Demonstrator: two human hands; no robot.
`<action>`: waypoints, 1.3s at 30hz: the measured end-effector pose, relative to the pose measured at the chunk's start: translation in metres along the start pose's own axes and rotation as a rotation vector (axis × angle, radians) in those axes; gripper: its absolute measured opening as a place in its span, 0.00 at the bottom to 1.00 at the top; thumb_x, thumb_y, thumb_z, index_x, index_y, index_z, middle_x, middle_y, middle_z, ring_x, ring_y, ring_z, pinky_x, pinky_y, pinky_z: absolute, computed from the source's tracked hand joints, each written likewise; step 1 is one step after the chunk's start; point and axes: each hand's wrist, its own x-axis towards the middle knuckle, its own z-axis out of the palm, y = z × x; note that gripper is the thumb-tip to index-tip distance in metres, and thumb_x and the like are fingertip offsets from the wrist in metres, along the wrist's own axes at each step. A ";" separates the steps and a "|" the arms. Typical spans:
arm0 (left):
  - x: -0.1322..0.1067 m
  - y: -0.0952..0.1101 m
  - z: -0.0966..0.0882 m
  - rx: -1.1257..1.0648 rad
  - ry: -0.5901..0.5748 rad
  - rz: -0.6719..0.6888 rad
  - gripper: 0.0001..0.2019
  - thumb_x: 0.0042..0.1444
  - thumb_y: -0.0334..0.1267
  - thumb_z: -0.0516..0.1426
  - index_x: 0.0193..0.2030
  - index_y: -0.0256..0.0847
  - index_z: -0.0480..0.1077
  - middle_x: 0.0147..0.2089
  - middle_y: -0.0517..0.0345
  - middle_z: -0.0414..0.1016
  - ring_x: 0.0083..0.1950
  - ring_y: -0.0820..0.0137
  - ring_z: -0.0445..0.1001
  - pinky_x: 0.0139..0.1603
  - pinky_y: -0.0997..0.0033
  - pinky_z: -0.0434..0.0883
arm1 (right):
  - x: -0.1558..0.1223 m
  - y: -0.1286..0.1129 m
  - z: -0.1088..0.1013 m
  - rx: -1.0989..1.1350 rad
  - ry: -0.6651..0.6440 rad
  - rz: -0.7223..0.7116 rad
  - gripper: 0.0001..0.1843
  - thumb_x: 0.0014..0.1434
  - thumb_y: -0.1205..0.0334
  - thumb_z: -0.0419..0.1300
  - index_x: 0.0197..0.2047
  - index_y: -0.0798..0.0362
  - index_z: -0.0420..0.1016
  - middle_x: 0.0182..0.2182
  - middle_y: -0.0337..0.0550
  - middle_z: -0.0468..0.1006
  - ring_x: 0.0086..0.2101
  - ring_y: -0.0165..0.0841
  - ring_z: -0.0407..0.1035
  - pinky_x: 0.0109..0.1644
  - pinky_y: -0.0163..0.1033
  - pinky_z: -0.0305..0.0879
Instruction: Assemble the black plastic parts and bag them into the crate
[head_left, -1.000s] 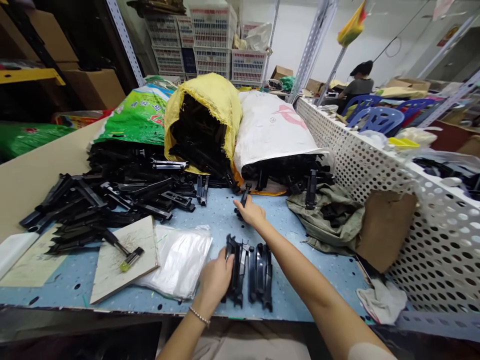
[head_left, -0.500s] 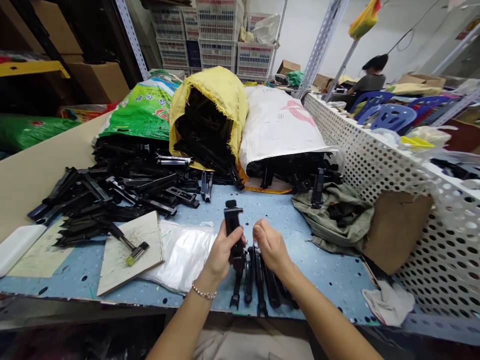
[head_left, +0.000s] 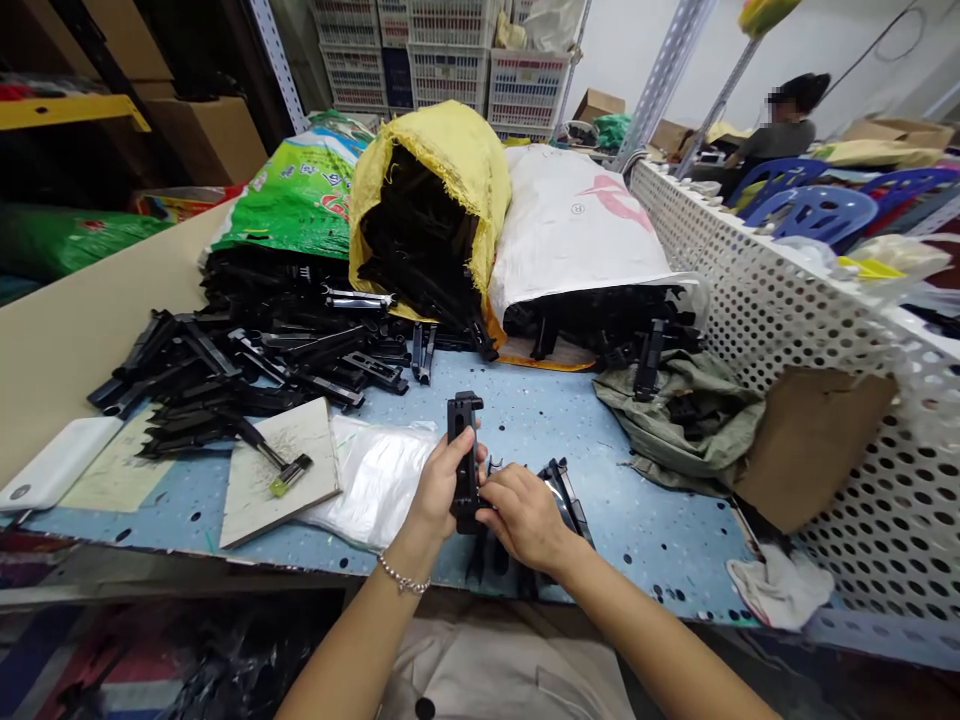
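My left hand (head_left: 439, 478) is closed around a long black stapler-like part (head_left: 463, 440), held upright with a hooked upper end. My right hand (head_left: 529, 515) has its thumb and fingers pinched against the lower right side of that part. Its fingertips partly cover the spot, so a small piece there could be hidden. Under and behind the right hand, several more long black parts (head_left: 574, 500) lie side by side at the table's front edge.
A pile of black parts (head_left: 225, 370) lies left, before green (head_left: 300, 200), yellow (head_left: 442, 130) and white sacks (head_left: 570, 220). A hammer (head_left: 281, 470) rests on a board (head_left: 315, 440) beside plastic bags (head_left: 375, 475). Right are an olive cloth (head_left: 705, 450) and perforated wall (head_left: 750, 300).
My right hand has moved down and left to the lower end of the held part. My left hand keeps its hold. The view has shifted slightly.
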 end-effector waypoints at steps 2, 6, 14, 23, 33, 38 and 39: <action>-0.002 -0.003 0.005 0.029 0.016 -0.026 0.24 0.47 0.53 0.63 0.44 0.37 0.68 0.26 0.63 0.70 0.21 0.78 0.67 0.23 0.78 0.64 | -0.008 0.002 0.005 -0.044 0.073 -0.048 0.15 0.68 0.53 0.42 0.41 0.52 0.65 0.33 0.49 0.73 0.31 0.37 0.63 0.35 0.42 0.61; -0.012 -0.008 0.009 0.220 0.175 0.273 0.23 0.48 0.50 0.64 0.47 0.42 0.63 0.32 0.62 0.74 0.31 0.73 0.75 0.34 0.74 0.71 | -0.015 0.009 0.021 -0.028 0.061 -0.077 0.20 0.67 0.46 0.41 0.40 0.51 0.65 0.29 0.45 0.71 0.30 0.36 0.63 0.33 0.41 0.61; -0.005 -0.036 -0.053 0.571 0.229 0.214 0.20 0.57 0.49 0.54 0.53 0.42 0.66 0.53 0.49 0.74 0.58 0.57 0.70 0.58 0.55 0.67 | 0.029 0.092 -0.014 -0.304 0.093 0.414 0.16 0.66 0.55 0.48 0.51 0.52 0.68 0.48 0.54 0.70 0.51 0.42 0.62 0.54 0.50 0.60; -0.009 -0.056 -0.048 0.971 0.207 0.502 0.24 0.59 0.42 0.52 0.62 0.42 0.62 0.68 0.46 0.54 0.70 0.56 0.51 0.70 0.50 0.48 | 0.024 0.182 -0.105 -0.557 0.044 0.867 0.23 0.56 0.78 0.46 0.50 0.57 0.72 0.57 0.59 0.65 0.57 0.45 0.59 0.58 0.52 0.59; 0.025 -0.018 0.011 0.072 -0.036 -0.091 0.17 0.46 0.49 0.64 0.35 0.37 0.71 0.25 0.63 0.71 0.24 0.75 0.71 0.26 0.76 0.69 | -0.019 0.010 -0.042 0.203 -0.194 -0.039 0.19 0.65 0.67 0.49 0.57 0.41 0.65 0.53 0.43 0.72 0.54 0.35 0.66 0.56 0.46 0.67; 0.000 -0.024 0.006 0.035 -0.118 -0.169 0.18 0.48 0.51 0.62 0.35 0.36 0.70 0.27 0.60 0.72 0.20 0.77 0.68 0.19 0.78 0.65 | 0.009 0.042 -0.041 -0.014 0.058 0.321 0.13 0.65 0.55 0.49 0.46 0.53 0.68 0.37 0.50 0.74 0.40 0.40 0.68 0.44 0.47 0.67; -0.003 -0.025 0.006 0.036 -0.119 -0.179 0.18 0.49 0.52 0.61 0.34 0.35 0.69 0.27 0.60 0.72 0.19 0.77 0.68 0.18 0.78 0.65 | 0.015 0.049 -0.037 -0.024 0.034 0.344 0.15 0.65 0.52 0.48 0.41 0.53 0.69 0.34 0.49 0.73 0.38 0.40 0.67 0.43 0.46 0.66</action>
